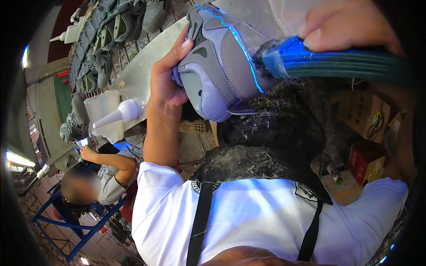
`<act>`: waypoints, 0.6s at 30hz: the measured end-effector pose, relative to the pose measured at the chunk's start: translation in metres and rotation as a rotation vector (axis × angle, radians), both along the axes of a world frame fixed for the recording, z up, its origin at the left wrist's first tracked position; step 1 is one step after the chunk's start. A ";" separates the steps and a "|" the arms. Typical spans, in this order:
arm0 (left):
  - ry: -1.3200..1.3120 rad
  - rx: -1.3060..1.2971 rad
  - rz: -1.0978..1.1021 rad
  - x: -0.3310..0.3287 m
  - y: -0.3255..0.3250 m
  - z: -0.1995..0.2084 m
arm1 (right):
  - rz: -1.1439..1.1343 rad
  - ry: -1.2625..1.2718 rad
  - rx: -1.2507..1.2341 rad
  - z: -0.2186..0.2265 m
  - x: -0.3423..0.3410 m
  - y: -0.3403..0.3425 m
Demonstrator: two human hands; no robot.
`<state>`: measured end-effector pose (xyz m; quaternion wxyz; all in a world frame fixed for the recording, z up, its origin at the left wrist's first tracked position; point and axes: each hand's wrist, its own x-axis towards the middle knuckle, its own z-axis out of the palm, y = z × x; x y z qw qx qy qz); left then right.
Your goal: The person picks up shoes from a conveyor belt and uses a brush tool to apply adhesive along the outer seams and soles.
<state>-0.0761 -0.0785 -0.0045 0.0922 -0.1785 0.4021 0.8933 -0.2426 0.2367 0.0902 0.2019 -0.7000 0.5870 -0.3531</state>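
Note:
A grey shoe upper [217, 66] with mesh panels and stitched overlays is tilted in front of me. My left hand [171, 66] grips it by one side, thumb on the outer face. A bright blue glowing line [242, 42] runs along the upper near its lower edge. My right hand [350, 26] is closed round a thick blue-green brush [328, 57] with a ribbed handle. Its dark, frayed tip touches or nearly touches the shoe just beside the glowing line. The far end of the handle fades into the dark rim.
Several grey shoes [95, 48] stand on a rack at upper left. A white nozzle bottle [120, 113] lies by a translucent tray [104, 108] on the metal table [144, 57]. Another person's hand [88, 153] works at left. Cartons [364, 115] stand at right.

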 end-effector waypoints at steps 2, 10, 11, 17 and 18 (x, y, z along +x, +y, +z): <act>-0.047 0.035 0.036 0.002 0.005 0.008 | 0.017 -0.029 -0.011 0.001 -0.003 -0.006; -0.076 0.253 0.043 0.011 0.008 0.010 | 0.050 -0.126 -0.041 0.018 -0.016 -0.026; -0.057 0.282 0.015 0.015 0.008 0.010 | 0.051 -0.134 -0.050 0.017 -0.017 -0.028; -0.280 0.502 0.107 0.032 0.019 0.013 | 0.079 -0.141 -0.063 0.024 -0.019 -0.042; -0.322 0.576 0.124 0.037 0.017 0.010 | 0.083 -0.137 -0.062 0.025 -0.020 -0.044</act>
